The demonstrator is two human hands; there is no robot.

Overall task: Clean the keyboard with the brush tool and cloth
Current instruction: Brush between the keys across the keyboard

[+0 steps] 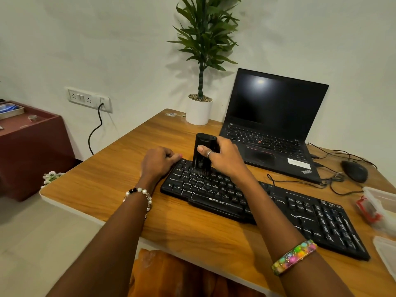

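Note:
A black Zebronics keyboard (278, 206) lies diagonally across the wooden desk (120, 185). My right hand (225, 157) grips a black brush tool (202, 151) upright, its bristles down on the upper left key rows. My left hand (159, 161) rests with curled fingers on the keyboard's far left corner, holding it. No cloth is visible.
An open black laptop (272, 125) stands behind the keyboard, with a black mouse (354, 170) and cables to its right. A white potted plant (199, 110) sits at the back. Clear plastic containers (381, 206) lie at the right edge. A maroon cabinet (30, 146) stands left.

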